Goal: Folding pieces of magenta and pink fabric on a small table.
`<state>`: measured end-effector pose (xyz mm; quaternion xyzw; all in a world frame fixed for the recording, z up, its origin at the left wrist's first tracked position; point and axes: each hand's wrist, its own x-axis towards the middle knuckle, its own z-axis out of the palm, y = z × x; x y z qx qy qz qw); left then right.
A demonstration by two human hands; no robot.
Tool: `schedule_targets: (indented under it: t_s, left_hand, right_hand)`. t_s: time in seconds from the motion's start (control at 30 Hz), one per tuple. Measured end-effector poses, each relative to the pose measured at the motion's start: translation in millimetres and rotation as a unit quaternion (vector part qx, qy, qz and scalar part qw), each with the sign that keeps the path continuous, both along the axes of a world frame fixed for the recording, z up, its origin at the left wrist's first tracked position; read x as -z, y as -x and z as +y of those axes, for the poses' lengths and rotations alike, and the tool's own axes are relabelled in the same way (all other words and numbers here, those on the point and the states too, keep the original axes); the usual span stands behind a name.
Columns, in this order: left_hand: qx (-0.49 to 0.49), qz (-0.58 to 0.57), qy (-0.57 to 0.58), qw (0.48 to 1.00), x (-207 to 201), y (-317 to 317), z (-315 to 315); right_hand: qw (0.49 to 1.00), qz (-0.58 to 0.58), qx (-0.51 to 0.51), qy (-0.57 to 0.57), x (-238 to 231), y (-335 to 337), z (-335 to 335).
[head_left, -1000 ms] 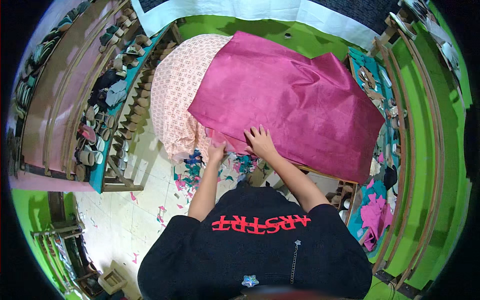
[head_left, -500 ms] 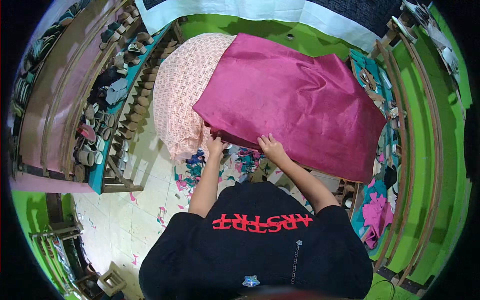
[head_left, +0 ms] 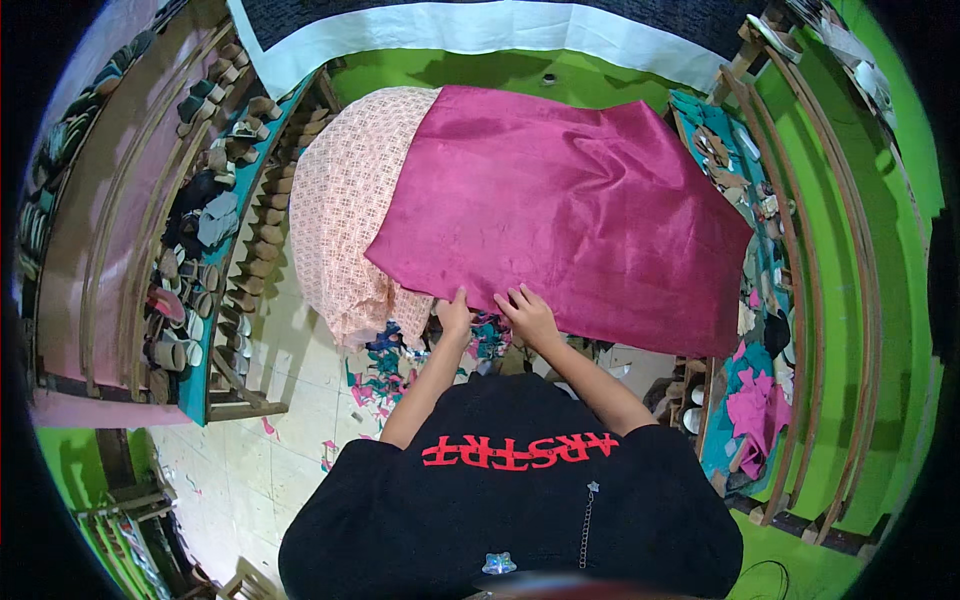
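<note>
A large magenta sheet with a satin sheen [head_left: 560, 210], its exact material unclear, lies spread over a worktop in front of me. Its left edge overlaps a pale peach patterned cloth [head_left: 345, 190] that hangs down in folds. At the sheet's near left edge, my left hand [head_left: 456, 316] is closed on the border, its fingertips partly hidden. Just to the right, my right hand [head_left: 530, 316] rests on the same edge with fingers stretched and apart. What supports the sheet is mostly covered.
Shoes and shoe forms fill a teal-topped rack [head_left: 222, 300] on the left. To the right, another teal surface holds scraps, including pink pieces [head_left: 757, 410]. Wooden rails [head_left: 800, 270] run along the green wall. Colourful offcuts [head_left: 385, 375] litter the tiled floor.
The sheet's near edge, lifted with its dark underside showing before, now lies lower and flatter. My right hand has shifted slightly left, my left hand slightly right, and the view has moved.
</note>
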<state>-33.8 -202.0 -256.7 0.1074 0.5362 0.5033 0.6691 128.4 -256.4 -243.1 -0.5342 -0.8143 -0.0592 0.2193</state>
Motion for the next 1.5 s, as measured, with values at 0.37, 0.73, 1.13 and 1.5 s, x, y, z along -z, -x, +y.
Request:
schedule_targets:
  t_s: [0.37,0.73,1.13,1.5]
  left_hand:
    - [0.003,0.073,-0.149,0.986,-101,0,13]
    - [-0.097,0.688,-0.035,0.718,-57,37,11]
    - [0.518,0.623,-0.361,0.463,-73,-127,17]
    - [0.59,0.644,-0.238,0.425,-45,-137,1]
  right_hand:
    - [0.959,0.049,0.275,-0.043,-26,-111,-55]
    - [0.966,-0.003,0.226,0.125,12,-65,-109]
    - [0.901,0.121,0.081,0.409,-55,-76,-89]
    - [0.922,0.031,0.334,0.19,-63,-212,41]
